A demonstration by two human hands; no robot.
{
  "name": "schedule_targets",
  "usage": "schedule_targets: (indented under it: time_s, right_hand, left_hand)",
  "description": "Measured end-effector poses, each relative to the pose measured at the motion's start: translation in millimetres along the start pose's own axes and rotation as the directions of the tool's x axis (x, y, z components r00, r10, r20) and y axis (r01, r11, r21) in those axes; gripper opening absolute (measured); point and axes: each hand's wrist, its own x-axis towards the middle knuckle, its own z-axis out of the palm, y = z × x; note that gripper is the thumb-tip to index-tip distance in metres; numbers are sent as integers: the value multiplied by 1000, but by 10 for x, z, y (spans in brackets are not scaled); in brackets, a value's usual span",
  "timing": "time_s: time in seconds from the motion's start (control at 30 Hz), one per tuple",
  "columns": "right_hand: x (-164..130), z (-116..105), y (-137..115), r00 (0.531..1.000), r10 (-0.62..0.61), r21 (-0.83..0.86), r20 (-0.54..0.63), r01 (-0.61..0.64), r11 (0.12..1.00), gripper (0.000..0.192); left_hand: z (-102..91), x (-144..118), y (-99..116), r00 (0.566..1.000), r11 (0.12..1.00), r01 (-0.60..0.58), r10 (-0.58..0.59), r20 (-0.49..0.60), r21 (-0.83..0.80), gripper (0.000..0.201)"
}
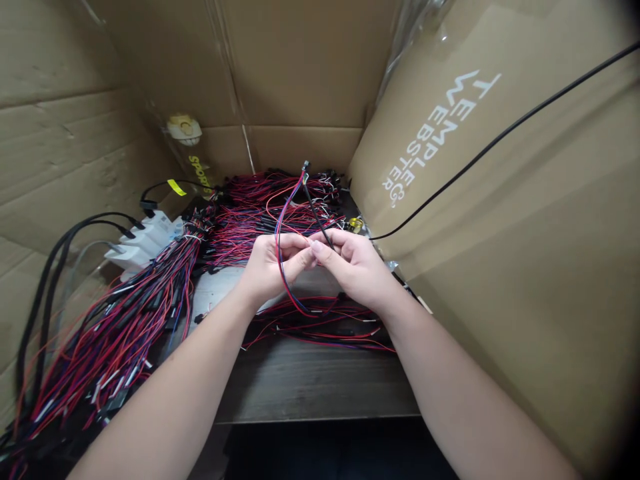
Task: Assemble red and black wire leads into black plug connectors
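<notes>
In the middle of the head view, my left hand [267, 267] and my right hand [357, 267] meet with thumbs and fingertips pinched together. Between them they hold a wire harness [289, 200] of thin red, blue and black wires. Its small dark connector [306, 165] stands up beyond my fingers. A black sleeved length [316, 217] runs from near the connector down to my right hand. Red and blue strands loop in front of my left fingers and hang below. My fingers hide the exact spot being gripped.
Behind my hands lies a wide pile of similar harnesses [240, 223]. A tied bundle [145, 300] spreads down the left, beside a white power adapter block [145, 243]. More loose wires [320, 327] lie nearer me. Cardboard walls [300, 73] enclose the table [320, 383]; a black cable [480, 157] crosses the right.
</notes>
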Motion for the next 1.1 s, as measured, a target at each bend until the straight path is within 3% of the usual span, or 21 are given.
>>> schedule_targets:
  time_s: [0.17, 0.33, 0.47, 0.57, 0.67, 0.73, 0.83, 0.9, 1.0, 1.1]
  right_hand:
    - [-1, -19, 8, 1000, 21, -42, 12, -21, 999, 43]
    - [-6, -11, 71, 998, 26, -120, -63, -34, 992, 47]
    - [-75, 28, 54, 968, -198, -429, -157, 113, 896, 50]
    - [-133, 74, -7, 935, -345, -603, -81, 229, 764, 54]
    - [-144, 112, -32, 959, -282, -649, 36, 237, 723, 63]
    - [-123, 125, -22, 980, -192, -605, 55, 186, 775, 65]
    - [-88, 122, -9, 993, -111, -491, 49, 121, 863, 57]
    - [-76, 101, -10, 992, -121, -484, 45, 127, 866, 50]
    - [-71, 42, 7, 981, -192, -564, 12, 165, 809, 46]
    - [-63, -27, 68, 944, -331, -660, 15, 258, 705, 46]
  left_hand:
    - [-30, -8, -14, 999, 996, -45, 43, 27, 77, 38]
    - [-56, -1, -31, 998, 992, -49, 54, -45, 113, 29]
    - [-73, -12, -80, 987, 953, -118, 144, -71, 280, 17]
    - [-89, -28, -116, 980, 898, -138, 184, -73, 419, 12]
    - [-94, -32, -116, 967, 816, -145, 237, -96, 560, 19]
    - [-88, -26, -96, 964, 798, -138, 245, -107, 587, 24]
    - [-62, -13, -64, 976, 870, -80, 167, -138, 487, 25]
    - [-38, -4, -55, 982, 943, -35, 94, -162, 332, 23]
    - [-10, 9, -61, 988, 997, -19, 30, -150, 73, 22]
    - [-3, 20, -73, 995, 988, -5, -11, -104, -152, 25]
